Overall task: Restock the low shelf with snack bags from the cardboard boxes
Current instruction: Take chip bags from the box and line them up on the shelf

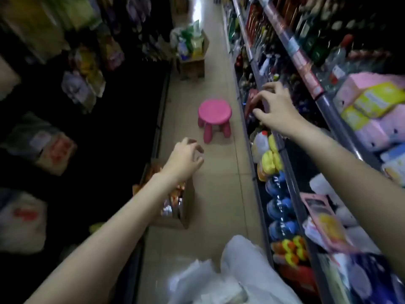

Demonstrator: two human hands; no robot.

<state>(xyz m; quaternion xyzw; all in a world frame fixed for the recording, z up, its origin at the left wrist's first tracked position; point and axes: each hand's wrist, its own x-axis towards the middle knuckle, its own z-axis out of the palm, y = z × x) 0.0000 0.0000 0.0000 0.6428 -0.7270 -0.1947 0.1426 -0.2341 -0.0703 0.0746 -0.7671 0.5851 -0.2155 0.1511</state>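
head view | left hand (185, 159) over aisle floor above near cardboard box (175, 202), fingers loosely curled, holding nothing | right hand (277, 108) at right shelf edge, fingers spread and curled, touching red item (252, 102), grip unclear | snack bags (173, 200) in near box; far box (192, 62) beyond pink stool (215, 113)

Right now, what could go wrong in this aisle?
1. The pink stool stands mid-aisle between the near box and the far box; a trip risk.
2. The right hand reaches among crowded bottles; it could knock one off.
3. The left hand holds nothing yet.
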